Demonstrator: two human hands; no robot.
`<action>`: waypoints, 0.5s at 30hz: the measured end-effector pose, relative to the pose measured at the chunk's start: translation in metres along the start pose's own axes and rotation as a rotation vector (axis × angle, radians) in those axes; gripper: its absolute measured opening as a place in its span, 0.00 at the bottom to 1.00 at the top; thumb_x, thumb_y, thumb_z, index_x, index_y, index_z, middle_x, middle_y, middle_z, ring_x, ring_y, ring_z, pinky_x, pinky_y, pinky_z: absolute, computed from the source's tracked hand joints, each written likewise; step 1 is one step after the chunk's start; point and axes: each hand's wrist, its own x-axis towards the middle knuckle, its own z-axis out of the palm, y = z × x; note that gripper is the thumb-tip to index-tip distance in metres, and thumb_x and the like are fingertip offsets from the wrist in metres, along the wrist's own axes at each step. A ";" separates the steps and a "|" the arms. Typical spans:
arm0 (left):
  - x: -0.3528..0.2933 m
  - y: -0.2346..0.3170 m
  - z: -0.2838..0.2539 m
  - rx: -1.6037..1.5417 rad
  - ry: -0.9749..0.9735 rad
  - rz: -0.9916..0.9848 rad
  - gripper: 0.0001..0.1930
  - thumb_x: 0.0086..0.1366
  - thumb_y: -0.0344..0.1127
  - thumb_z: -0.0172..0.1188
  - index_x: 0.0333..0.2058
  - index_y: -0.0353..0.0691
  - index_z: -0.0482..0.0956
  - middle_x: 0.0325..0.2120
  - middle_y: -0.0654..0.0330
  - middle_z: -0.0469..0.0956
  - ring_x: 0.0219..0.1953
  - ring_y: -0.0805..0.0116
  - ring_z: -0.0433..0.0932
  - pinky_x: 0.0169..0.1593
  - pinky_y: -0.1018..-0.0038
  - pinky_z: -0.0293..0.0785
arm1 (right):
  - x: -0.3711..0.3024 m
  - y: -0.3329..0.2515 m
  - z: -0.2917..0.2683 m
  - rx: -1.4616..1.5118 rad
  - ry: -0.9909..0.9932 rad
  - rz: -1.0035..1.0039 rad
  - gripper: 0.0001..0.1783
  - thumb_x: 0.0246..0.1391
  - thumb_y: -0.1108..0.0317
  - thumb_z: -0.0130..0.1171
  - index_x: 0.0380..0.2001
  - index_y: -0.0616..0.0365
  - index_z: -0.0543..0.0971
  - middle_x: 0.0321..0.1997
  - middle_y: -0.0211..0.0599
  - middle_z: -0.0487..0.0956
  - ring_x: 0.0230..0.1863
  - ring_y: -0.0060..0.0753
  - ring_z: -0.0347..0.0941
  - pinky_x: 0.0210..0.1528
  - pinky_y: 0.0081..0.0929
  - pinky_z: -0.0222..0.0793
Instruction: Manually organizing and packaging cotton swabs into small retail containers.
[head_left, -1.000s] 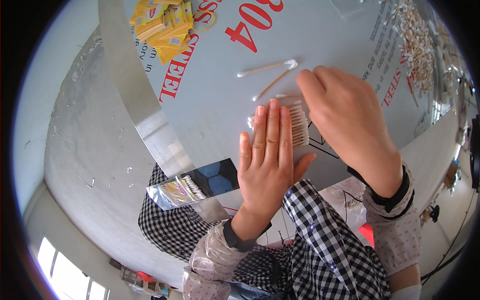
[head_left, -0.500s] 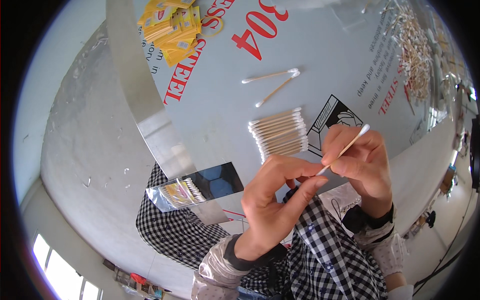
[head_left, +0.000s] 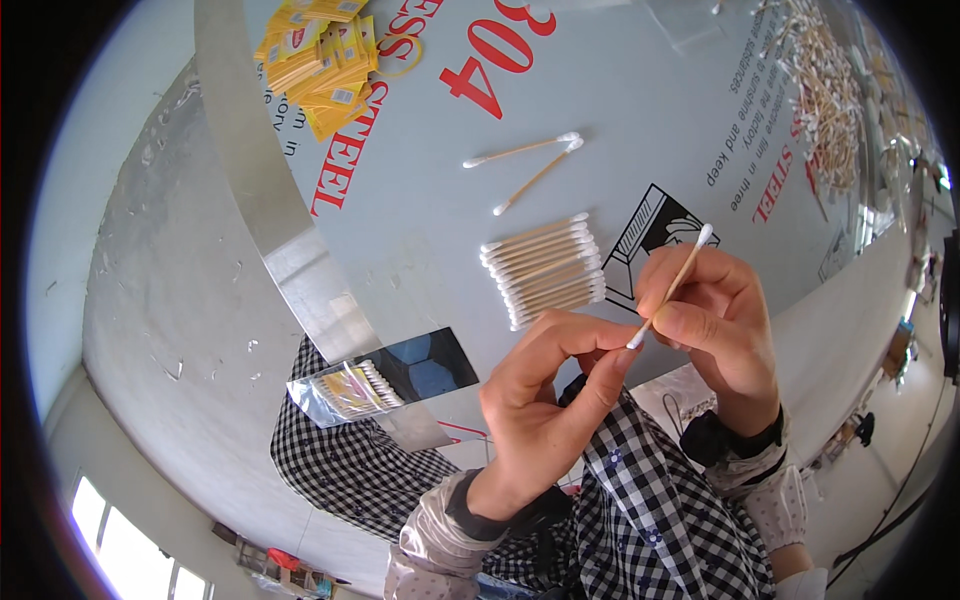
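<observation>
Between the thumb and fingers of my right hand [head_left: 715,310] is a cotton swab [head_left: 683,272], tilted with its upper white tip pointing up and right. My left hand [head_left: 550,390] has thumb and forefinger pinched close at the swab's lower tip; whether they grip it or only touch it is hard to see. Just beyond my left hand lies a neat row of cotton swabs [head_left: 545,268] on the film-covered steel table [head_left: 420,240]. Two loose swabs [head_left: 535,185] form a V farther away.
A clear packet of swabs with a yellow card [head_left: 350,390] lies at the table's near left edge, by a dark panel [head_left: 430,365]. Yellow cards [head_left: 325,65] are piled at the far left. A large heap of loose swabs [head_left: 825,105] is at the far right.
The swab has turned slightly more upright in my right fingers, and its lower tip now shows more. The table's things sit slightly farther left in view.
</observation>
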 end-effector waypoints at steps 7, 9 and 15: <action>-0.001 0.000 0.003 -0.049 0.018 -0.055 0.07 0.61 0.19 0.62 0.38 0.30 0.81 0.33 0.60 0.79 0.34 0.76 0.74 0.38 0.79 0.71 | -0.001 0.002 0.000 -0.023 0.023 -0.032 0.03 0.57 0.77 0.62 0.33 0.64 0.77 0.37 0.32 0.78 0.37 0.17 0.72 0.40 0.16 0.68; -0.002 0.000 0.003 -0.045 0.021 -0.060 0.07 0.61 0.19 0.62 0.38 0.30 0.81 0.33 0.60 0.79 0.33 0.76 0.74 0.38 0.79 0.71 | 0.000 0.003 0.000 -0.024 0.033 -0.032 0.04 0.57 0.76 0.62 0.32 0.64 0.77 0.37 0.32 0.77 0.36 0.16 0.71 0.39 0.16 0.67; -0.001 0.001 -0.001 0.138 -0.003 0.011 0.10 0.59 0.19 0.63 0.40 0.30 0.80 0.34 0.57 0.80 0.34 0.72 0.76 0.39 0.78 0.72 | -0.001 0.004 -0.003 0.031 0.044 -0.030 0.06 0.54 0.80 0.58 0.35 0.61 0.75 0.36 0.34 0.76 0.37 0.18 0.70 0.40 0.18 0.65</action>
